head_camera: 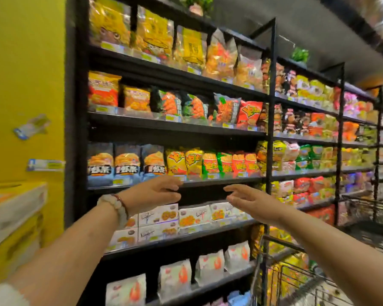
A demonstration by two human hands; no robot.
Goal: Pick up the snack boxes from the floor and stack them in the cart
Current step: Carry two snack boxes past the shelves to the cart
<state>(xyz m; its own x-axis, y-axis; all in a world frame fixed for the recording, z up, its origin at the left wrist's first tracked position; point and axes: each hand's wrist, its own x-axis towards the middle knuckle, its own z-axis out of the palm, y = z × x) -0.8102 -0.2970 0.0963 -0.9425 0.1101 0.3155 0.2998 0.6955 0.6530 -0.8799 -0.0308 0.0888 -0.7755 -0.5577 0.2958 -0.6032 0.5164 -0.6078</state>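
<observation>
both hands are raised empty before a black store shelf (175,182): the left hand (152,192) and right hand (251,200) reach forward with fingers loosely extended, grasping nothing. stacked yellow-and-white cartons (13,226) sit well apart at the far left by a yellow wall (24,74). a wire shopping cart (296,281) stands at lower right, beneath the right forearm. white snack boxes (192,215) line the shelf edge just below the hands.
</observation>
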